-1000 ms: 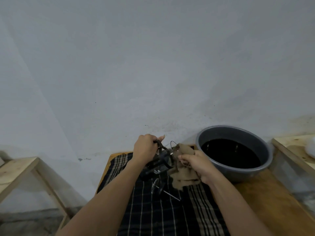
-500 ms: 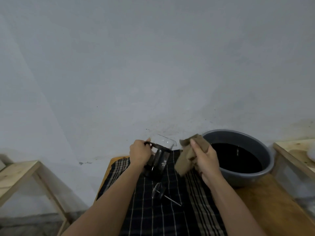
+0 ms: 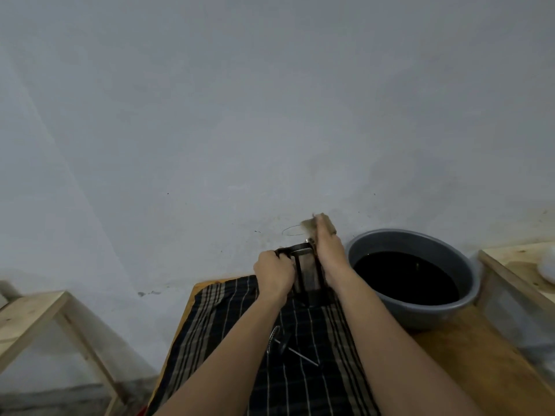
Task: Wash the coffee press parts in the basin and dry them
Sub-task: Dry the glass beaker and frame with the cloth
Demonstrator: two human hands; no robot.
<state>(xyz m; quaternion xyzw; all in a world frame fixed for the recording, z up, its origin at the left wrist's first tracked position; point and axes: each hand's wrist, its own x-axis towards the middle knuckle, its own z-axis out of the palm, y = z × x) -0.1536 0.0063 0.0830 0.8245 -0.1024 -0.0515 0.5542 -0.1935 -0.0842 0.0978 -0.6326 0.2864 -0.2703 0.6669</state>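
Glass carafe (image 3: 306, 273) stands upright on the plaid cloth (image 3: 228, 319), near the wall edge of the wooden table (image 3: 468, 355) — left hand (image 3: 274, 276) wraps its black handle, right hand (image 3: 329, 250) pinches a brown rag (image 3: 309, 225) at the rim. Plunger (image 3: 288, 346) lies on the cloth nearer the camera. Grey basin (image 3: 468, 265) of dark water sits just right of the carafe

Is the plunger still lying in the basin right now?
No, the plunger lies on the checked cloth near the person, while the basin to the right shows only dark water.
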